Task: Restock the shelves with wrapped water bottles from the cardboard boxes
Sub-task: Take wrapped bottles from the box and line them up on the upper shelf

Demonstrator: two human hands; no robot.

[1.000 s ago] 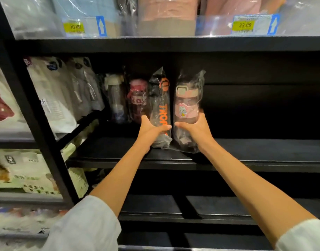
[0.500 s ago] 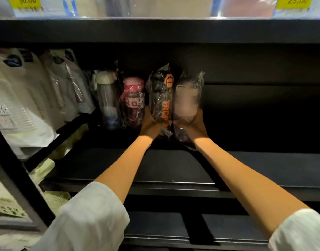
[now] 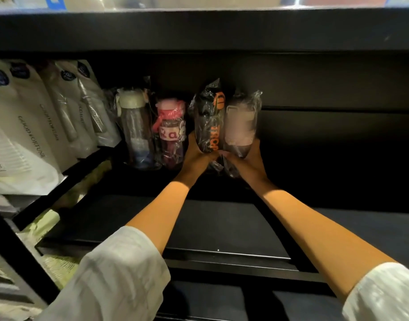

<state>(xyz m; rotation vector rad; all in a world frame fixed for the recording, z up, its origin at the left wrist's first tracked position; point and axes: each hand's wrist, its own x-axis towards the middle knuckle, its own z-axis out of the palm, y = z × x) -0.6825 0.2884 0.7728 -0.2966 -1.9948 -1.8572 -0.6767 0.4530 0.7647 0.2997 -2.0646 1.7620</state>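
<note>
**Two wrapped bottles held deep on the shelf**

The black bottle (image 3: 209, 121) and pink bottle (image 3: 241, 126) stand upright, touching, far back on the dark shelf (image 3: 222, 223). The left hand (image 3: 195, 156) grips the black one's base, the right hand (image 3: 249, 158) the pink one's. Two more bottles (image 3: 152, 133) stand just left.

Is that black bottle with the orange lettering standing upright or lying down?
Upright. The black wrapped bottle stands tall on the black shelf, cap end up, the left hand gripping its base.
</note>
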